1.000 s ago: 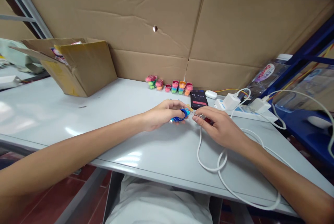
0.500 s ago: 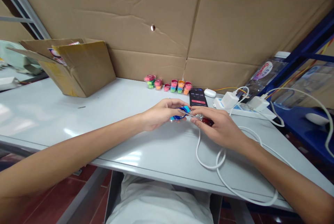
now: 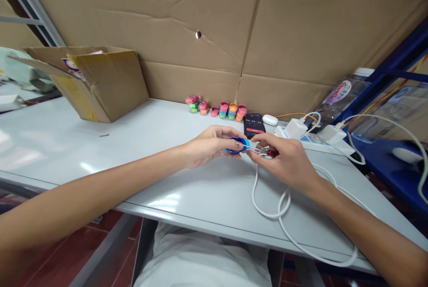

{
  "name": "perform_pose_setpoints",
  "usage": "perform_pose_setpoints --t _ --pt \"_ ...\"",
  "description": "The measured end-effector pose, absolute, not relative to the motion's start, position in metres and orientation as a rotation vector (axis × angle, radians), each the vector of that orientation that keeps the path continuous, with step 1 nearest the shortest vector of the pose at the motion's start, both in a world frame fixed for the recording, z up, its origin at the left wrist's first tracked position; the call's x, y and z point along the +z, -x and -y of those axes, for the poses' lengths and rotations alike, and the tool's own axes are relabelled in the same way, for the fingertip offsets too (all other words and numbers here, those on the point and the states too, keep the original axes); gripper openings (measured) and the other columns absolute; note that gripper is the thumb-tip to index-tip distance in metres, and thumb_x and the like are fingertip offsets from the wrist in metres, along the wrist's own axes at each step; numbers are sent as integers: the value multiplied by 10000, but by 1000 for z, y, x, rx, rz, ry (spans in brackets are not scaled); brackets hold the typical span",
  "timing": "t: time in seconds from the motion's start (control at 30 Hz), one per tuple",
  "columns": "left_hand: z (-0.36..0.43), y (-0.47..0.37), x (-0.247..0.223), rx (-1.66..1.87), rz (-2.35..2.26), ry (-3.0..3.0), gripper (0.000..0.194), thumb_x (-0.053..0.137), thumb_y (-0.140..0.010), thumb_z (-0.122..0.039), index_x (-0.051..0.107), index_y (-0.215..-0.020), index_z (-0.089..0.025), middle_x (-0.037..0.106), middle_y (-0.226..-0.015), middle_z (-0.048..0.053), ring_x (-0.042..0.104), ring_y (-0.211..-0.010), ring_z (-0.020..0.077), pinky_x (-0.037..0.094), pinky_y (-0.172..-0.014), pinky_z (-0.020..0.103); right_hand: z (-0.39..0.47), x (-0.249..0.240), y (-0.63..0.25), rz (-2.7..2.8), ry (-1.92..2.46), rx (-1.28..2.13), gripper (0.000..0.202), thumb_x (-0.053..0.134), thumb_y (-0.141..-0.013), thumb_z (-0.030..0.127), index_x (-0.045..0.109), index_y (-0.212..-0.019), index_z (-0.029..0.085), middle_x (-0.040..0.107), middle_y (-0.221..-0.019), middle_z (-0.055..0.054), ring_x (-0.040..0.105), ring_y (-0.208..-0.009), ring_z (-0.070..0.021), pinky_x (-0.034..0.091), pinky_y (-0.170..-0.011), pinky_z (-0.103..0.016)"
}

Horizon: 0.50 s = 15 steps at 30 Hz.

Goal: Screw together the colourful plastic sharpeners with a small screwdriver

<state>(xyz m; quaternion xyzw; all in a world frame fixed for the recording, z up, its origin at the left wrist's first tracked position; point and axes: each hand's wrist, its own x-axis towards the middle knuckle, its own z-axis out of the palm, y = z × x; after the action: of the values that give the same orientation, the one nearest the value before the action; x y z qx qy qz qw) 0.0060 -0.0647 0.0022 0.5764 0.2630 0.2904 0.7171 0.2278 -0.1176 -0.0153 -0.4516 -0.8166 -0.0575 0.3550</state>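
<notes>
My left hand (image 3: 209, 146) is closed around a small dark-blue and light-blue piece (image 3: 246, 143) with a rounded, ring-like shape, much of it hidden by the fingers. Opposite it, my right hand (image 3: 284, 157) grips a thin metal tool with a dark red handle (image 3: 272, 153), which looks like a small screwdriver. Its slim shaft (image 3: 253, 147) lies across the blue piece and reaches toward my left thumb. Whether the tip touches the piece I cannot tell. Both hands are just above the table, close together, in front of a phone (image 3: 254, 125) with a running timer.
Several colourful small stacked pieces (image 3: 223, 109) line the back of the table (image 3: 133, 157). An open cardboard box (image 3: 113, 84) stands at left. At right are a white earbud case (image 3: 270, 120), a power strip (image 3: 321, 143) with chargers, a looping white cable (image 3: 284, 229) and a clear bottle (image 3: 341, 93).
The blue piece has shifted slightly right and turned in my left fingers. My right hand has moved slightly right with the tool. The phone's timer has advanced.
</notes>
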Motion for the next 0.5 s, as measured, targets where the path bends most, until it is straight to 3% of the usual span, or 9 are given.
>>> perform_pose_setpoints --t 0.1,0.5 --pt "68 -8 2 654 -590 -1324 242 763 -767 -109 703 -1002 -115 729 -842 57 667 -690 124 465 -698 293 118 -16 -227 2090 1103 -219 122 668 -904 263 688 -1010 208 716 -722 0 615 -574 -135 481 -564 -271" --pt "81 -13 10 643 -629 -1160 167 666 -836 -96 639 -999 -122 687 -831 48 690 -668 131 444 -642 257 127 -15 -217 2040 877 -384 254 613 -925 105 713 -1126 224 738 -799 -23 632 -600 -114 521 -566 -243"
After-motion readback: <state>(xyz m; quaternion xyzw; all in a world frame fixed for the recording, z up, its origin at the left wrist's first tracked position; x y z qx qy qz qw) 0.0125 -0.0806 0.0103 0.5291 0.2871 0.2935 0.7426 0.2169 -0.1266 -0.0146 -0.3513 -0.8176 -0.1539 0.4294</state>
